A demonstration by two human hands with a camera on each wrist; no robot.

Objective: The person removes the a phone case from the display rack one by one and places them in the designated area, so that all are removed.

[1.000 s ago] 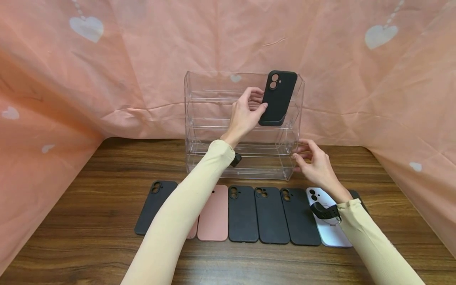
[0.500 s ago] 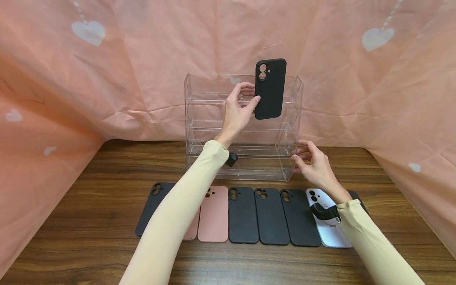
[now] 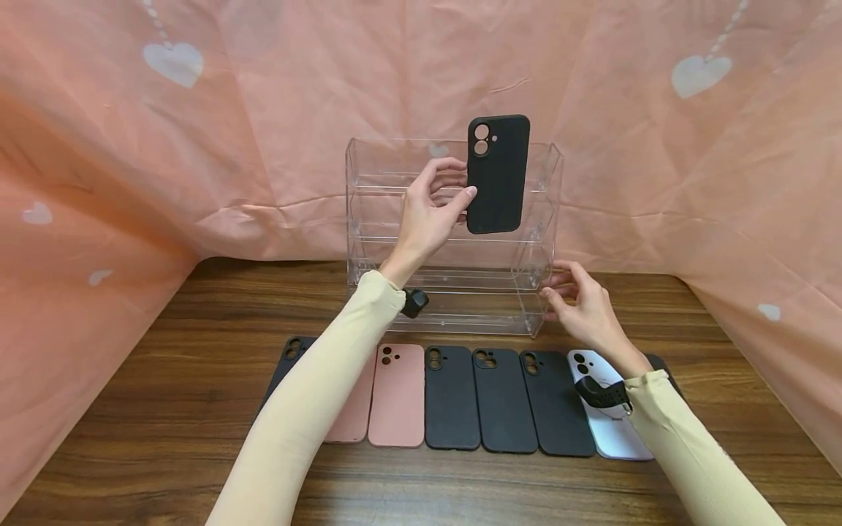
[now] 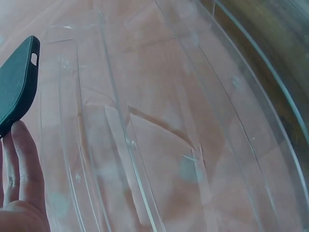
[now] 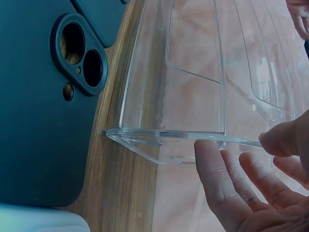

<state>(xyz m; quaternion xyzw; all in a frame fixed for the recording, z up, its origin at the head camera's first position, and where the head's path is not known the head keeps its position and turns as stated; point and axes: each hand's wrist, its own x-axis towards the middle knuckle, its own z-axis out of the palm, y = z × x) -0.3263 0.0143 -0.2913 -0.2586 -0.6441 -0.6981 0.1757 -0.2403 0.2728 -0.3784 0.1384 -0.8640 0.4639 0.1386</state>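
Observation:
In the head view, my left hand (image 3: 427,215) pinches a black phone case (image 3: 498,174) by its left edge, thumb in front and fingers behind. The case is upright, its camera cutouts at the top left, and overlaps the upper tiers of a clear acrylic display rack (image 3: 454,321). The left wrist view shows one corner of that case (image 4: 17,79) above my fingers. My right hand (image 3: 582,303) is at the rack's lower right side. In the right wrist view its fingertips (image 5: 207,150) touch the side panel, with the thumb at the panel's edge.
A row of phone cases lies before the rack: pink ones (image 3: 397,398), several black ones (image 3: 452,402) and a white one (image 3: 621,431) partly under my right wrist. My left sleeve covers part of the row's left end. A pink curtain (image 3: 263,146) hangs behind the wooden table (image 3: 151,409).
My left hand has drawn the black phone case up and left, out from behind a rack tier's front lip, then slightly down. The case now stands straighter. My right hand has stayed at the rack.

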